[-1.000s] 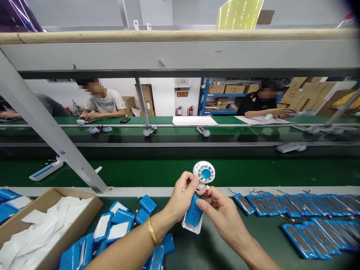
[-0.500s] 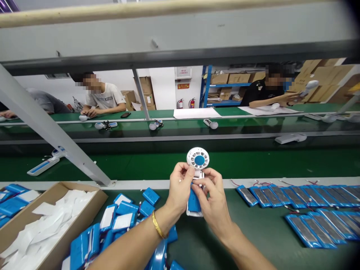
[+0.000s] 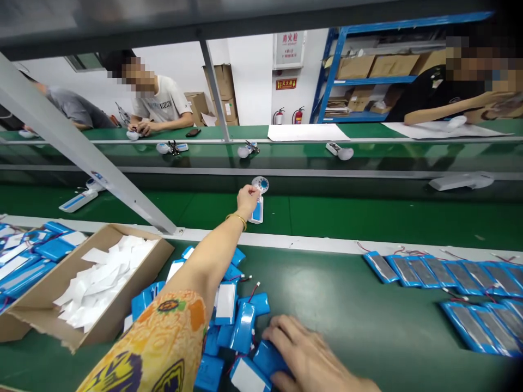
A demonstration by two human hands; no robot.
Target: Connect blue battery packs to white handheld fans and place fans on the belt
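Note:
My left hand reaches far forward over the green conveyor belt. Its fingers are pinched at the neck of a white handheld fan, which has a round grille with a blue centre and a blue battery in its handle. Near the front, my right hand has thumb and fingers on either side of a blue battery pack at the edge of a loose pile. Another battery pack with a white face lies beside it.
A cardboard box with white paper strips stands at left. Rows of battery packs lie at right. A slanted metal post rises at left. Across the line sit several people, one in a white shirt; more fans lie there.
My left hand has carried the fan forward from in front of me to the belt. My right hand has let go of the fan and come back to the battery pile. The view has shifted.

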